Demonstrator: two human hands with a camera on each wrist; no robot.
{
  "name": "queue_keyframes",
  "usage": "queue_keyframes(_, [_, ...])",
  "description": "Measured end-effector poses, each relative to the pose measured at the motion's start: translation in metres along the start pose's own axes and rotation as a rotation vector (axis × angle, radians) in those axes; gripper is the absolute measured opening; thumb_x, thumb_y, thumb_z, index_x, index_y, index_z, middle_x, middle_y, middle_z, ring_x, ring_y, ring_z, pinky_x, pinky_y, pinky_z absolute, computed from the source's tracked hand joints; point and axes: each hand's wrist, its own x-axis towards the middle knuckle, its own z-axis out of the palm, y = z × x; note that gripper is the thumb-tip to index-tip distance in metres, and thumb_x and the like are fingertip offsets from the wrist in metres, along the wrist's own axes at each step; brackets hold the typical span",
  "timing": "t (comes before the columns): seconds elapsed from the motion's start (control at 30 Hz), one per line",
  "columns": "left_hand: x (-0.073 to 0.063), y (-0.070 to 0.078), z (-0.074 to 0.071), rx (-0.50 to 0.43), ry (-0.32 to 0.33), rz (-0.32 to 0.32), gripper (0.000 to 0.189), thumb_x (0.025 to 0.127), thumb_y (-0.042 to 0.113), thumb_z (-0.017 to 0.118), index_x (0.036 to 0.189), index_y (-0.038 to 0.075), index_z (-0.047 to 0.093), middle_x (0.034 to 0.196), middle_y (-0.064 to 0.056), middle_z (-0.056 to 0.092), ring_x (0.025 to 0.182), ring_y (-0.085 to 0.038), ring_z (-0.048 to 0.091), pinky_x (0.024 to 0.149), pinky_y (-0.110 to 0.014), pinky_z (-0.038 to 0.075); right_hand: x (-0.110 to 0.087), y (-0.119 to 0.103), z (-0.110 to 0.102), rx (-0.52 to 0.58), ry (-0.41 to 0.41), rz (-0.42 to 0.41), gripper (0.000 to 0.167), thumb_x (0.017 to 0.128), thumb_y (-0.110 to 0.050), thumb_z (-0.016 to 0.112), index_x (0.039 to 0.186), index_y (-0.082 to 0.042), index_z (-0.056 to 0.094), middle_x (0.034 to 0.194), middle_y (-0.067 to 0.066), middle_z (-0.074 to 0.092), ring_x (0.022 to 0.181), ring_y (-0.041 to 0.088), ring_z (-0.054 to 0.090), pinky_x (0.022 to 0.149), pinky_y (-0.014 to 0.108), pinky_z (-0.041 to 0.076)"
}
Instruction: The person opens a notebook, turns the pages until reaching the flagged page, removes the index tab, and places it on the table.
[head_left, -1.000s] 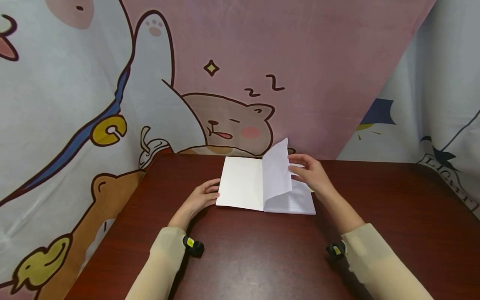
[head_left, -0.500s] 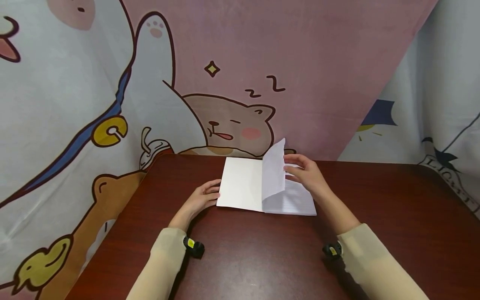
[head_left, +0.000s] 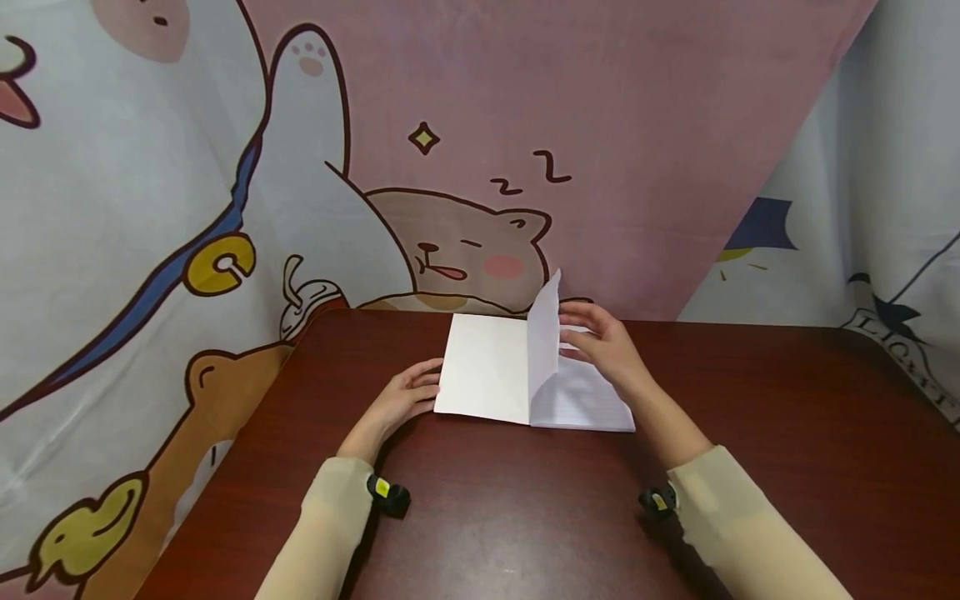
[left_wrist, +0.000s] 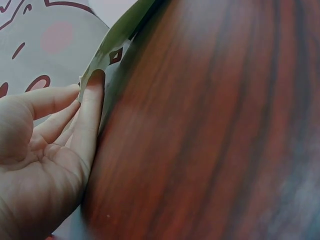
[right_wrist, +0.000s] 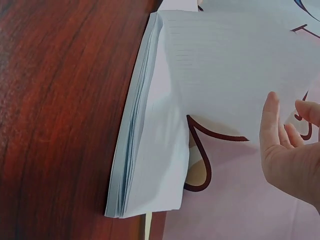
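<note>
An open notebook (head_left: 483, 367) lies near the table's far edge, its left side blank and its right page faintly lined. One raised page (head_left: 543, 337) stands almost upright near the spine. At the left edge, my left hand (head_left: 401, 396) pinches the notebook's cover (left_wrist: 117, 42) between thumb and fingers. My right hand (head_left: 607, 346) is at the raised page's free edge, fingers extended and thumb apart from them; the fingertips seem partly hidden by the page. In the right wrist view, that hand (right_wrist: 292, 150) shows at the right, beside the page stack (right_wrist: 135, 130).
The dark red wooden table (head_left: 480, 517) extends around the notebook. A cartoon-printed cloth (head_left: 637, 150) hangs right behind the table's far edge and along its left side. Black wrist cameras sit at both cuffs.
My right hand has moved left, and the raised page has turned from leaning right to nearly upright. My left hand stays at the cover's edge.
</note>
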Motion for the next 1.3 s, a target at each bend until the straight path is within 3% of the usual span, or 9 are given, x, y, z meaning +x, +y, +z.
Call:
queue_keyframes(0.07, [0.000, 0.000, 0.000, -0.003, 0.001, -0.001, 0.053, 0.103, 0.008, 0.052, 0.154, 0.014, 0.038, 0.150, -0.021, 0.047, 0.111, -0.013, 0.063, 0.087, -0.023, 0.055, 0.000, -0.002, 0.000, 0.005, 0.000, -0.015, 0.048, 0.098, 0.000, 0.056, 0.143, 0.006, 0.041, 0.133, 0.027, 0.055, 0.092, 0.003, 0.066, 0.088, 0.033, 0.059])
queue_keyframes(0.33, [0.001, -0.001, 0.001, -0.015, 0.016, -0.001, 0.051, 0.103, 0.008, 0.052, 0.153, 0.015, 0.040, 0.149, -0.019, 0.049, 0.112, -0.013, 0.063, 0.087, -0.025, 0.055, 0.000, -0.004, 0.000, 0.040, -0.008, -0.022, 0.044, 0.098, 0.001, 0.057, 0.139, 0.005, 0.045, 0.109, -0.009, 0.066, 0.093, 0.004, 0.069, 0.088, 0.032, 0.058])
queue_keyframes(0.63, [0.000, -0.001, 0.001, -0.035, 0.012, 0.010, 0.052, 0.103, 0.007, 0.051, 0.153, 0.013, 0.039, 0.149, -0.020, 0.048, 0.112, -0.013, 0.063, 0.088, -0.025, 0.055, 0.000, -0.007, -0.008, 0.009, 0.007, -0.028, 0.047, 0.098, -0.002, 0.058, 0.141, 0.010, 0.042, 0.107, -0.013, 0.067, 0.093, 0.003, 0.069, 0.087, 0.030, 0.058])
queue_keyframes(0.9, [0.000, 0.000, 0.002, -0.044, 0.022, -0.005, 0.050, 0.103, 0.006, 0.050, 0.152, 0.014, 0.041, 0.148, -0.019, 0.049, 0.110, -0.011, 0.063, 0.087, -0.025, 0.055, -0.001, -0.010, -0.018, -0.015, 0.025, -0.025, 0.044, 0.099, -0.005, 0.058, 0.140, 0.005, 0.045, 0.110, -0.011, 0.066, 0.096, 0.005, 0.069, 0.088, 0.028, 0.058])
queue_keyframes(1.3, [0.001, -0.001, 0.001, -0.039, 0.018, 0.000, 0.050, 0.104, 0.007, 0.048, 0.153, 0.014, 0.040, 0.148, -0.020, 0.049, 0.112, -0.013, 0.062, 0.087, -0.026, 0.055, -0.004, -0.011, -0.033, -0.027, 0.053, -0.017, 0.049, 0.099, -0.006, 0.059, 0.142, 0.010, 0.040, 0.107, -0.013, 0.067, 0.094, 0.003, 0.069, 0.086, 0.026, 0.058])
